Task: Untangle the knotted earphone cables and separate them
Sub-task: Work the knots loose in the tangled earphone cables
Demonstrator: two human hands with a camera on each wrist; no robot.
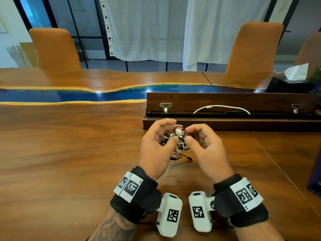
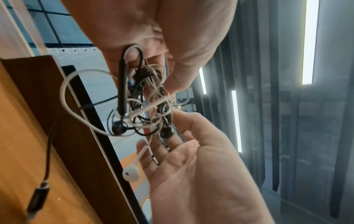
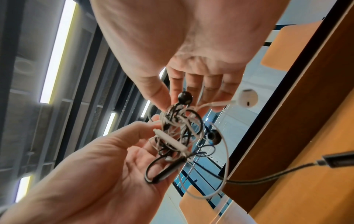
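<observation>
I see white and black earphone cables, a brown table, and orange chairs.

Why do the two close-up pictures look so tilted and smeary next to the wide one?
Head view: sharp, evenly lit, the table edge bowed by the wide lens, glare on its blue strip. Left wrist view: tilted, ceiling lights flaring, the cable tangle slightly motion-blurred. Right wrist view: likewise tilted, the white earbud smeared, the right hand close and stretched.
</observation>
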